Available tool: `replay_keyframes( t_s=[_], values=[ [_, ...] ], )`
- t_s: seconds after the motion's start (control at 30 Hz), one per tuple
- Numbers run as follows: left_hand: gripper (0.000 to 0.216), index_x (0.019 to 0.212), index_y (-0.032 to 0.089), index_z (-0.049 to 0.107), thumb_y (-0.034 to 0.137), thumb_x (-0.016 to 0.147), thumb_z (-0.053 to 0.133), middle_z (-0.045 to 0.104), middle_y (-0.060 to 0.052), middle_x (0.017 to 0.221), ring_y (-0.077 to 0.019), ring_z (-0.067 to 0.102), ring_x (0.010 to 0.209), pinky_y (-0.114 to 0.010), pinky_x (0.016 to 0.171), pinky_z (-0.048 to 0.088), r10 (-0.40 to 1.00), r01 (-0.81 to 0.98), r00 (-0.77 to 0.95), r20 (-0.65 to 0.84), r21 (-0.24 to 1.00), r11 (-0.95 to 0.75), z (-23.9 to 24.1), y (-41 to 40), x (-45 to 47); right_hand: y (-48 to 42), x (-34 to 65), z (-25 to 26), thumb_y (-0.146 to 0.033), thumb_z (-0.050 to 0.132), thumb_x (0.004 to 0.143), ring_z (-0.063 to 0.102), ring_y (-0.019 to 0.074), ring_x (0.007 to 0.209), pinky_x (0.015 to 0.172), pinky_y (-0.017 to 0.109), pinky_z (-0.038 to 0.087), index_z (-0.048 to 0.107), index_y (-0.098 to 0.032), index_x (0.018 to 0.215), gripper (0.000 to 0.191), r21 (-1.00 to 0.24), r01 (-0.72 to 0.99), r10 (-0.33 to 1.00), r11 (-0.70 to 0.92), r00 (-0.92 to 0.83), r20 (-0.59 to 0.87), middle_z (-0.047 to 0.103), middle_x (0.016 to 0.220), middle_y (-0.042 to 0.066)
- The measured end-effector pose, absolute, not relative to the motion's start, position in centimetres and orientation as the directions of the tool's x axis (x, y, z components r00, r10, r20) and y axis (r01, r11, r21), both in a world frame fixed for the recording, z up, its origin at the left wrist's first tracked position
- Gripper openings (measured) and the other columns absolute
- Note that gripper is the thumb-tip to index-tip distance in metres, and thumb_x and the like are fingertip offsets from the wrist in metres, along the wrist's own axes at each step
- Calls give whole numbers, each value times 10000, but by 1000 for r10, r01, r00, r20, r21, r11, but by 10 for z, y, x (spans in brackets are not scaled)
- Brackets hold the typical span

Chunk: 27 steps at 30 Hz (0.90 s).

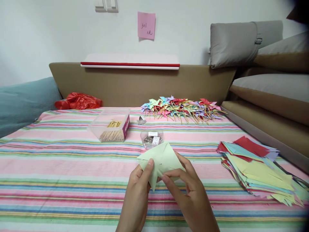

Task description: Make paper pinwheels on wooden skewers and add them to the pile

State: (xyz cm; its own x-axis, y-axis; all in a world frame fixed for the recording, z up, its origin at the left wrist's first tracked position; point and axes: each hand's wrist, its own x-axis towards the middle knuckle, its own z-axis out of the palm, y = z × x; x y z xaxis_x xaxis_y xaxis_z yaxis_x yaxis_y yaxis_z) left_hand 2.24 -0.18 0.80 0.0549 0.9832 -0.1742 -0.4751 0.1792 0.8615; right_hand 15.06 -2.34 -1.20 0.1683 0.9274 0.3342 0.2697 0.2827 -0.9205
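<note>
A pale green paper square with slits cut in from its corners is held up between both hands, above the striped cloth. My left hand pinches its left side, thumb on top and fingers behind. At the lower right edge my right hand has thumb and forefinger closed on the paper, its other fingers behind the sheet. Small dark marks show near the paper's middle. Just beyond it stands a clear tub of small metal pieces with white labels.
A clear box of wooden sticks stands left of the tub, near a small metal piece. Finished paper pinwheels are heaped at the back. Cut coloured papers and dark scissors lie right; a red plastic bag lies back left.
</note>
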Motion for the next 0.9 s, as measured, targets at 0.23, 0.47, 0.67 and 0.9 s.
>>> replay_keyframes(
  t_s=[0.23, 0.47, 0.67, 0.9],
  values=[
    [335, 1204, 197, 716, 358, 914, 669, 758, -73, 1091, -234, 664, 994, -305, 833, 527, 989, -455, 102, -108, 879, 143, 11, -2, 25, -15, 140, -13, -422, 681, 862, 655, 217, 943, 759, 302, 559, 698, -220, 768, 223, -981, -75, 958, 180, 240, 157, 620, 1105, 63],
    [449, 1316, 208, 656, 289, 880, 722, 762, -94, 1159, -280, 682, 1083, -380, 969, 512, 986, -377, 156, -61, 919, 116, 12, -4, 25, -14, 140, -14, -405, 702, 854, 642, 187, 834, 708, 272, 548, 662, -210, 755, 221, -973, -106, 941, 205, 293, 166, 639, 937, 37],
    [369, 1246, 221, 711, 301, 885, 713, 759, -85, 1182, -283, 685, 1090, -358, 937, 526, 986, -384, 158, -50, 917, 108, 13, -4, 27, -13, 141, -13, -399, 714, 845, 658, 207, 902, 747, 295, 551, 665, -214, 753, 212, -975, -120, 946, 186, 291, 145, 643, 960, 41],
    [362, 1236, 219, 721, 312, 886, 713, 767, -82, 1157, -282, 684, 1079, -363, 928, 527, 986, -362, 161, -52, 926, 108, 12, -3, 27, -14, 141, -13, -401, 722, 835, 654, 203, 878, 730, 296, 543, 668, -213, 740, 217, -975, -112, 940, 190, 308, 148, 639, 931, 37]
  ],
)
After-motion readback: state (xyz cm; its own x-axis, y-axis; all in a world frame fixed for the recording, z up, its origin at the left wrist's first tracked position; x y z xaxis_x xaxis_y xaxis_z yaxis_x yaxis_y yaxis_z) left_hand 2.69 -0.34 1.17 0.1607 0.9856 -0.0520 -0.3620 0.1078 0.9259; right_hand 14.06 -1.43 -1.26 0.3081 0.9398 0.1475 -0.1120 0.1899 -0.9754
